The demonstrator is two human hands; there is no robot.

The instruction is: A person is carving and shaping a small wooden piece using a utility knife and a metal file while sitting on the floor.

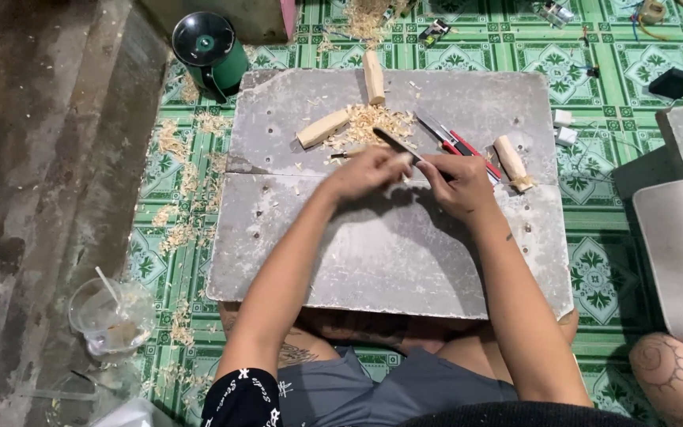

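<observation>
Two hands meet over the middle of a grey board [381,253] that lies across the person's lap. The left hand [367,172] has its fingers curled around a small pale wood piece [401,160], only a sliver of which shows between the hands; its shape cannot be told. The right hand [456,183] has its fingers wrapped around the handle of a carving knife [395,141], whose dark blade slants up and to the left, over the wood piece. Just beyond the hands lies a heap of light shavings [373,120], with a cut wood block [322,127] on its left and another block [373,77] standing at the far edge. To the right of the hands rest red-handled tools [458,144] and a further carved block [511,160]. On the green patterned floor [610,55], more shavings are scattered at the left, near a green round container [209,49]. A clear plastic cup [111,316] stands near left.
</observation>
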